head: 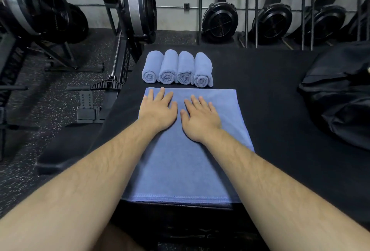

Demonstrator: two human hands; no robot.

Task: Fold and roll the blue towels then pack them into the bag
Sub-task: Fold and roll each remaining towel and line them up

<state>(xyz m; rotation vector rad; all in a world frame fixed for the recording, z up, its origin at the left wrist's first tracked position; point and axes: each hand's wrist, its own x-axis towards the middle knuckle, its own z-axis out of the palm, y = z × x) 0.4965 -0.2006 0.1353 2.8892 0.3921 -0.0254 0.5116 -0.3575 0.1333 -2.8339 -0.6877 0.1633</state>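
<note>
A folded blue towel (180,170) lies flat as a long strip on the black platform (270,100), its near hem at the platform's front edge. My left hand (159,108) and my right hand (201,118) press flat on its far half, fingers straight and spread, side by side. Just beyond the towel's far edge, several rolled blue towels (177,69) lie in a row, spiral ends facing me. A black bag (340,94) sits at the platform's right side, partly cut off by the frame.
Rowing machines (124,30) stand on the speckled rubber floor (50,94) to the left, with a handle and footplate close to the platform's left edge. More rowers stand upright along the back wall.
</note>
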